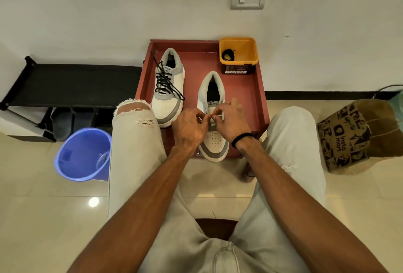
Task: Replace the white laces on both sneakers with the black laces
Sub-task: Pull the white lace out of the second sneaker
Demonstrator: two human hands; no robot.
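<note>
Glossy cream floor tiles mirror a lamp; left of the hands a smooth purple plastic bucket, right a printed paper bag; frayed cloth trousers.

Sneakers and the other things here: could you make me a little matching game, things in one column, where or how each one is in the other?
Things:
1. left sneaker
2. right sneaker
3. yellow tub
4. blue bucket

States:
A. on the floor beside the left knee
B. laced in black
C. holds a coiled black lace
D. being worked on by both hands

Pairs: 1-B, 2-D, 3-C, 4-A
</note>
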